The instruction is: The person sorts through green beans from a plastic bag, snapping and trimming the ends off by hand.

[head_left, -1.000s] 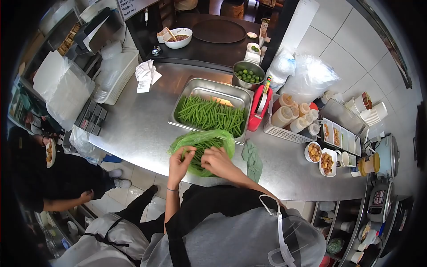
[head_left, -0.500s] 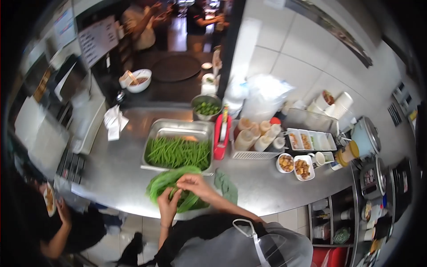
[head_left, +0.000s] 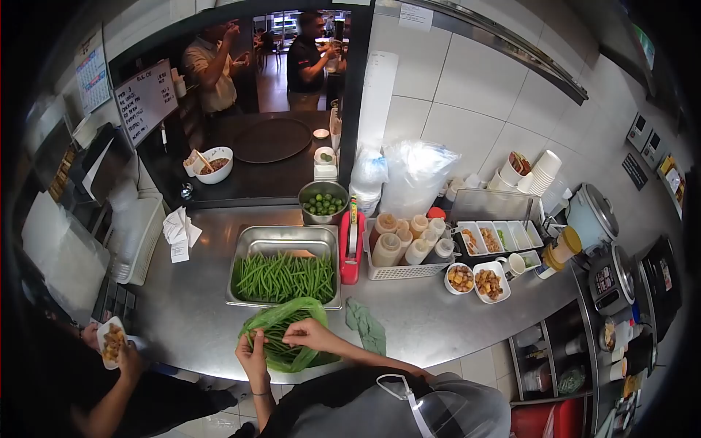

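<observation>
A green plastic bag (head_left: 319, 309) lies open at the counter's near edge, with green beans (head_left: 287, 342) inside. Over its left side my left hand (head_left: 253, 359) is closed in a pinch on what looks like a green bean. My right hand (head_left: 312, 336) reaches over the bag from the right, its fingertips pinched together; what they hold is too small to make out. Just beyond the bag, a steel tray (head_left: 248, 238) carries a pile of green beans (head_left: 288, 277). A crumpled green cloth (head_left: 365, 326) is to the right of the bag.
Behind the tray stand a bowl of green limes (head_left: 323, 203) and a red tape dispenser (head_left: 351, 252). Squeeze bottles (head_left: 391, 247) fill a white basket on the right, near two bowls of food (head_left: 491, 283). At the left, another person holds a dish (head_left: 112, 343). Papers (head_left: 178, 232) lie on the counter.
The view has tilted up and become sharper. The bag's mouth shows wider, with beans visible in it. My hands have moved slightly apart. The person at left has shifted the dish rightward.
</observation>
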The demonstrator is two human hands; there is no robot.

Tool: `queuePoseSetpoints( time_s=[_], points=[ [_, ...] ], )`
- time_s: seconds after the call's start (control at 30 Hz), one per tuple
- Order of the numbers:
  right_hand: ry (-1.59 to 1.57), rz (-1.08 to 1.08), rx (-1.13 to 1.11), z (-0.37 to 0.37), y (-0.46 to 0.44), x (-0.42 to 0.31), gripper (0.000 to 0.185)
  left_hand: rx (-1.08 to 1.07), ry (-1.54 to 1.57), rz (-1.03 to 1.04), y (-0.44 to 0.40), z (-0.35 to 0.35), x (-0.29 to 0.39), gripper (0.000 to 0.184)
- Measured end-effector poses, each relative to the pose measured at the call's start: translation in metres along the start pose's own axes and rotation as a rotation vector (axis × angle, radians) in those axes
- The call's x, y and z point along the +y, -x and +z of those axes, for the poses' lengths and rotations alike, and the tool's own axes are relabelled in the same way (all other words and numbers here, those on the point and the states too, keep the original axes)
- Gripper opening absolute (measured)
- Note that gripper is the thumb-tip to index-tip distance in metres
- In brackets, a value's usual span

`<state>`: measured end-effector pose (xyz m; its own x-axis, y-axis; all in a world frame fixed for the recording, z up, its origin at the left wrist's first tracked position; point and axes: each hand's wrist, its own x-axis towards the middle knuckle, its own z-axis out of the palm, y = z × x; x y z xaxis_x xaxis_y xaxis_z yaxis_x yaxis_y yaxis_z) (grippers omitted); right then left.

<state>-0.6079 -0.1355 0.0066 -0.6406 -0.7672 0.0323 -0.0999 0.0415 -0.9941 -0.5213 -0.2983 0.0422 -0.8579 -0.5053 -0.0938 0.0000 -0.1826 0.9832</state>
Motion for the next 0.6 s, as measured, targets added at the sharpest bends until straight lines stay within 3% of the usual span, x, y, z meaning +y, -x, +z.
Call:
queuePoseSetpoints(
  time_s=[0.07, 0.1, 0.17, 0.43, 0.5, 0.53, 0.57, 0.6],
  points=[
    [-0.152, 0.153, -0.002, -0.005, 0.002, -0.006, 0.016, 0.023, 0.025, -0.002, 0.001, 0.000, -0.001, 0.011],
    [-0.151, 0.153, -0.004, -0.006, 0.004, -0.008, 0.016, 0.044, 0.049, -0.006, 0.001, 0.000, -0.001, 0.011],
    [-0.444, 0.156, 0.021, -0.007, 0.007, -0.013, 0.015, 0.064, 0.077, 0.010, 0.001, 0.000, 0.002, 0.012],
    [-0.408, 0.151, -0.042, -0.016, 0.007, 0.009, 0.012, 0.007, 0.047, 0.038, 0.003, -0.002, 0.008, 0.012],
    [-0.392, 0.148, -0.045, -0.015, 0.006, 0.016, 0.011, -0.022, -0.207, 0.429, 0.000, 0.000, -0.003, 0.009],
    [-0.193, 0.128, 0.015, -0.014, 0.005, 0.020, 0.009, -0.059, -0.406, 0.560, 0.013, 0.012, 0.029, 0.006],
    [0.005, 0.107, 0.070, -0.012, 0.004, 0.025, 0.007, -0.044, -0.411, 0.558, 0.016, 0.020, 0.035, 0.006],
    [0.002, 0.107, 0.052, -0.009, 0.005, 0.019, 0.007, -0.107, -0.512, 0.649, 0.020, 0.024, 0.038, 0.005]
  ],
)
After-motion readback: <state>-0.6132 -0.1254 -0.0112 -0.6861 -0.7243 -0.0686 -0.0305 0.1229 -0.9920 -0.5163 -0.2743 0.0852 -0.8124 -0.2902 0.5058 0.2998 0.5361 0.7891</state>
